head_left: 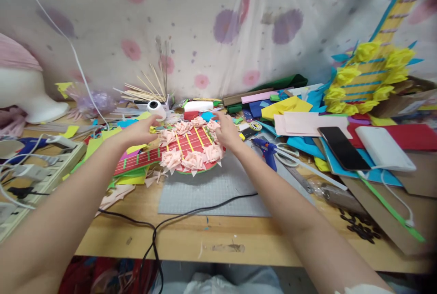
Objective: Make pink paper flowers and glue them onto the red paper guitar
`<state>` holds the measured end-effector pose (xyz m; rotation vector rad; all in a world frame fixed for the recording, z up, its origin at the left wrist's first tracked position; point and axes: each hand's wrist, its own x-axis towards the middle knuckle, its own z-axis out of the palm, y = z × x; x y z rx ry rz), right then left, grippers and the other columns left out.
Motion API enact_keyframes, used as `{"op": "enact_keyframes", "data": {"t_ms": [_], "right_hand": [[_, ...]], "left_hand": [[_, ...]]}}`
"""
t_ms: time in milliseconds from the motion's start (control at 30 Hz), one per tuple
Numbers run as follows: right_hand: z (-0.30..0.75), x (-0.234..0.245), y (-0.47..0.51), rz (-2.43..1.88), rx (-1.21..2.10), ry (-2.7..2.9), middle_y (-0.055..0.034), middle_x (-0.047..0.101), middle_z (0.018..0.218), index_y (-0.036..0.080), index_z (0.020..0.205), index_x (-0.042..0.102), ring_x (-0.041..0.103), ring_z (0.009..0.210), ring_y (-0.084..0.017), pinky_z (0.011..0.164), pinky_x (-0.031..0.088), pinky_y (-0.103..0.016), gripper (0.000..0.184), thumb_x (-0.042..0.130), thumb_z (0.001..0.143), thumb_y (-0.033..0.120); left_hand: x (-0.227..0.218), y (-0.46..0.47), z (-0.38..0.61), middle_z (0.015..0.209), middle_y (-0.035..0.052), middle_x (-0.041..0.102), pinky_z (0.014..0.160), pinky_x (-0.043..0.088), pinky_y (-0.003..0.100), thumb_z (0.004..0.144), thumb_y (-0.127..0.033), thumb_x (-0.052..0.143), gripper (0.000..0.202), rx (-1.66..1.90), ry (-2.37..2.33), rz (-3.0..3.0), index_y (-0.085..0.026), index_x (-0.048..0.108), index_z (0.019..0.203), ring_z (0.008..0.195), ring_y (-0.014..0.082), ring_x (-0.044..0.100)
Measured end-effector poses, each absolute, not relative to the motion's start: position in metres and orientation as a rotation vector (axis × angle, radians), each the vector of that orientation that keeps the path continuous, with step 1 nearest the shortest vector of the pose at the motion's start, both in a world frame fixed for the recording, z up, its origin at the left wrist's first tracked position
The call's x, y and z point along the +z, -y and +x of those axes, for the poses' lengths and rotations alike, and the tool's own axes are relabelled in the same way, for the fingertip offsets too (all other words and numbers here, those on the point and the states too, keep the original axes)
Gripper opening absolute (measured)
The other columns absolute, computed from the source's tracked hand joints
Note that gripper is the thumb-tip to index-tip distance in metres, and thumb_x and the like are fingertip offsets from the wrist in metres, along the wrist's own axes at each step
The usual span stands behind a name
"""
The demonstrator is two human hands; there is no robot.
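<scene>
A red paper guitar (pixel 189 143) with yellow and green stripes lies over the grey cutting mat (pixel 218 194), its neck pointing left. Pale pink paper roses (pixel 194 161) ring its body. My left hand (pixel 145 129) is at the upper left of the body, where the neck joins, with thumb and fingers apart. At the right end of the body, my right hand (pixel 225 131) has its fingers closed around the edge beside a rose. Its fingertips are partly hidden and slightly blurred. Pink paper scraps (pixel 155 178) lie below the neck.
A blue glue gun (pixel 268 150) and white-handled scissors (pixel 288 154) lie right of the mat. A black cable (pixel 205 210) crosses the front. A power strip (pixel 61 171) stands left. A phone (pixel 343 148) and power bank (pixel 385 148) lie right, before a yellow-flowered paper guitar (pixel 363 80).
</scene>
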<state>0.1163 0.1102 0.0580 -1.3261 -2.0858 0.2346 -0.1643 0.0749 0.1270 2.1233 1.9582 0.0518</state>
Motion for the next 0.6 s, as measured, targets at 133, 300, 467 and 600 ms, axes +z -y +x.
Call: {"op": "enact_keyframes", "data": {"t_ms": [133, 300, 467, 600], "right_hand": [[0.13, 0.042, -0.101, -1.363, 0.289, 1.98, -0.0147, 0.059, 0.117, 0.012, 0.124, 0.044, 0.05, 0.109, -0.027, 0.093, 0.038, -0.044, 0.05, 0.035, 0.076, 0.01], [0.135, 0.021, -0.092, -1.384, 0.424, 1.813, -0.0162, 0.057, 0.12, 0.013, 0.119, 0.044, 0.053, 0.112, -0.024, 0.095, 0.04, -0.04, 0.038, 0.035, 0.085, 0.025], [0.139, 0.01, -0.085, -1.397, 0.675, 1.647, -0.0159, 0.057, 0.12, 0.016, 0.117, 0.041, 0.057, 0.108, -0.02, 0.088, 0.045, -0.036, 0.037, 0.034, 0.087, 0.036], [0.144, 0.008, -0.08, -1.403, 0.74, 1.564, -0.0155, 0.057, 0.121, 0.017, 0.114, 0.043, 0.057, 0.108, -0.019, 0.087, 0.046, -0.034, 0.036, 0.035, 0.087, 0.039]], "left_hand": [[0.111, -0.056, -0.181, 0.13, 0.0164, 0.054, 0.086, 0.046, 0.033, 0.055, -0.054, 0.063, 0.09, -0.281, -1.913, 2.062, -0.016, 0.038, 0.132, 0.112, 0.0297, 0.056], [0.086, -0.047, -0.179, 0.112, 0.0158, 0.064, 0.073, 0.049, 0.033, 0.049, -0.046, 0.069, 0.085, -0.405, -1.972, 2.076, -0.017, 0.044, 0.124, 0.097, 0.031, 0.062], [0.091, -0.044, -0.169, 0.097, 0.0105, 0.067, 0.068, 0.048, 0.033, 0.055, -0.034, 0.066, 0.063, -0.381, -1.973, 2.169, -0.019, 0.05, 0.113, 0.085, 0.0276, 0.064], [0.112, -0.044, -0.165, 0.104, 0.0102, 0.065, 0.071, 0.048, 0.032, 0.062, -0.027, 0.063, 0.058, -0.353, -2.023, 2.318, -0.018, 0.046, 0.118, 0.088, 0.0262, 0.062]]}}
